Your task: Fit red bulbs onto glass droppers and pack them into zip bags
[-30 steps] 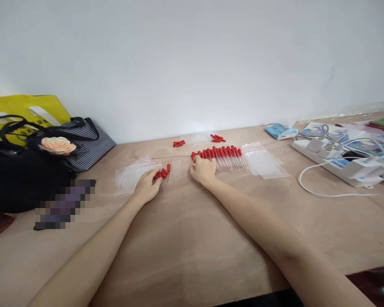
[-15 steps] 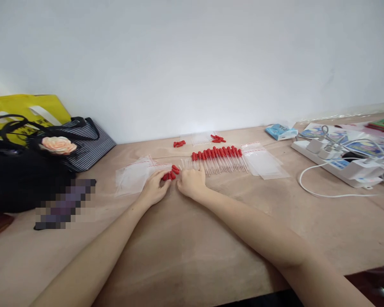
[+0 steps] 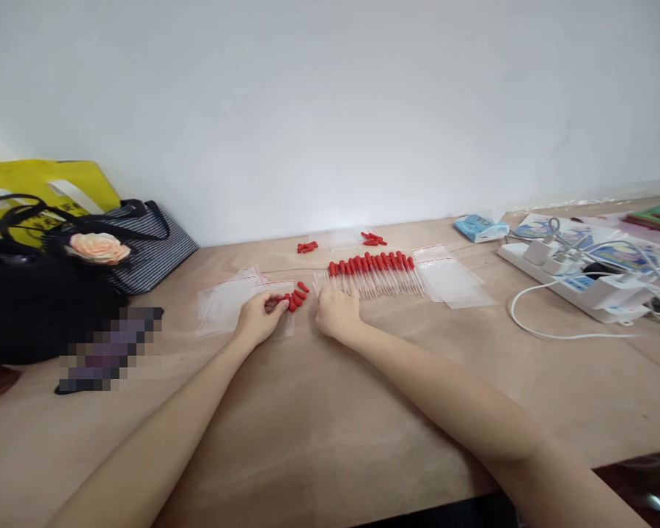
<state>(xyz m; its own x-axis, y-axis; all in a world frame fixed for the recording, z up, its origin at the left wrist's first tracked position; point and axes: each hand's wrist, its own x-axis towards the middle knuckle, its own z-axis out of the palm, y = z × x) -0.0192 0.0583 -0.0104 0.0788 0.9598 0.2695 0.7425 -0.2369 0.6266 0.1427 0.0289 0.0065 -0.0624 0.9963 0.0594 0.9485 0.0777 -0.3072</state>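
My left hand (image 3: 260,317) is closed at the fingertips on a red rubber bulb (image 3: 282,299), at the edge of a small group of loose bulbs (image 3: 298,297). Just to the right, my right hand (image 3: 338,312) has its fingers curled down beside the left end of a row of clear thin tubes. Those fingertips are hidden, so what they hold does not show. Beyond the right hand lies a row of droppers (image 3: 374,265), clear tubes topped with red bulbs. Clear zip bags (image 3: 223,304) lie under and left of my left hand.
More zip bags (image 3: 454,282) lie right of the droppers. Toward the wall are two small piles of red bulbs (image 3: 307,247) (image 3: 374,239). A blue packet (image 3: 479,228) and a white power strip (image 3: 569,286) with cables stand right; a striped bag (image 3: 154,246) leans left.
My right hand has shifted slightly right, toward the tubes. My left hand has moved a little left, its fingertips now pinched on a bulb, and the loose bulbs are more spread out.
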